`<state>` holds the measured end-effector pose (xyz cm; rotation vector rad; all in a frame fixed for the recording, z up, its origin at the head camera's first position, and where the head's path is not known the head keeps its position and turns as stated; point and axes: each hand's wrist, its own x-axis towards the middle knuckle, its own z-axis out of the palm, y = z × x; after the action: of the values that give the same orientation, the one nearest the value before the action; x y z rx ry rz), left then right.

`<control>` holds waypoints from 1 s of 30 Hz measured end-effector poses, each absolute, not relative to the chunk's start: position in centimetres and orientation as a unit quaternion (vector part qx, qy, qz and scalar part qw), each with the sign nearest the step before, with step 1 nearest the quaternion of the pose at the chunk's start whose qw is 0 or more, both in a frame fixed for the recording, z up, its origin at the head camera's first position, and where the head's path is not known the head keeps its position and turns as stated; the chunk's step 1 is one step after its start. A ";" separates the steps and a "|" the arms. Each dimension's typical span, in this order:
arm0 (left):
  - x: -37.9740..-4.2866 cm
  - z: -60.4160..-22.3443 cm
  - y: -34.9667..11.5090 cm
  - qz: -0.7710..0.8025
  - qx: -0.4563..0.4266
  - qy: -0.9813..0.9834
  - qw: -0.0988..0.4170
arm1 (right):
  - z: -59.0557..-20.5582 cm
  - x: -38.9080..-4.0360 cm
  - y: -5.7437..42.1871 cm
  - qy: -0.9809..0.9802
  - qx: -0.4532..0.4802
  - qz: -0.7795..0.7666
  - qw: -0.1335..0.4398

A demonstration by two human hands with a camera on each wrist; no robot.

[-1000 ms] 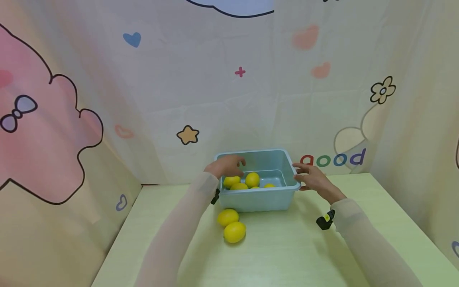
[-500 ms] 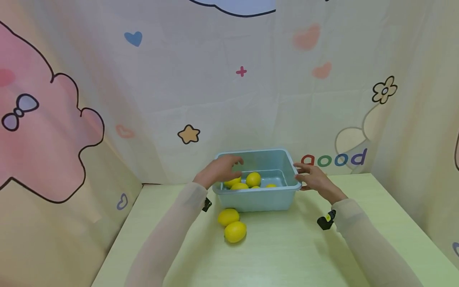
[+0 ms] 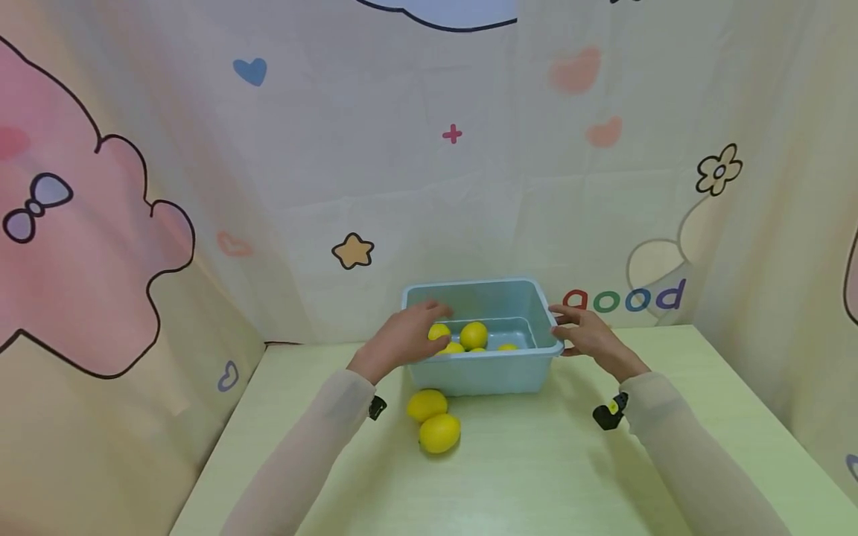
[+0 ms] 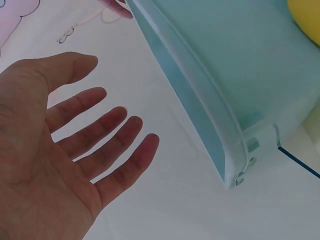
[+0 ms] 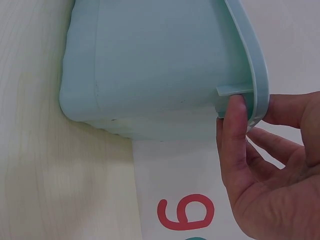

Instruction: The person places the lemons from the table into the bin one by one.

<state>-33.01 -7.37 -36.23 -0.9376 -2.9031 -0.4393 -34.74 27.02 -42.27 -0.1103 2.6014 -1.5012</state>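
A light blue plastic bin [image 3: 479,372] stands on the table against the back curtain. Several lemons [image 3: 474,335] lie inside it, some partly hidden by the front wall and my left hand. Two more lemons, one nearer [image 3: 439,433] and one farther [image 3: 427,406], rest on the table just in front of the bin's left part. My left hand [image 3: 402,339] hovers over the bin's left side; the left wrist view shows its fingers spread and holding nothing, apart from the rim. With fingers on both sides of the rim, my right hand [image 5: 272,165] pinches the bin's right edge.
The pale wooden table [image 3: 523,469] extends in front of the bin and to both sides. A printed curtain [image 3: 395,193] hangs directly behind the bin and along both sides. Each wrist carries a small black device.
My left hand has drawn back toward the left and nearer to me, from inside the bin to above its left rim. The right hand keeps its hold; bin and lemons look unmoved.
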 end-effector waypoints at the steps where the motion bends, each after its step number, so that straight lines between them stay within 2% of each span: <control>1: -32.7 -36.3 -7.4 -0.142 -0.306 -0.941 0.036 | -42.3 -34.8 27.0 0.863 -0.037 -0.498 0.068; 9: -30.8 -36.7 -7.5 -0.134 -0.330 -0.931 0.079 | -42.1 -34.8 27.2 0.858 -0.032 -0.508 0.071; 17: -29.1 -38.0 -7.9 -0.114 -0.352 -0.925 0.091 | -42.6 -34.9 27.1 0.860 -0.036 -0.504 0.073; 30: -27.0 -41.1 -8.6 -0.102 -0.369 -0.923 0.049 | -42.6 -34.9 27.2 0.859 -0.041 -0.505 0.071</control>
<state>-27.02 -8.56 -41.13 -1.1235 -2.8121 -0.3108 -34.89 27.20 -42.64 -0.1219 2.5825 -1.5194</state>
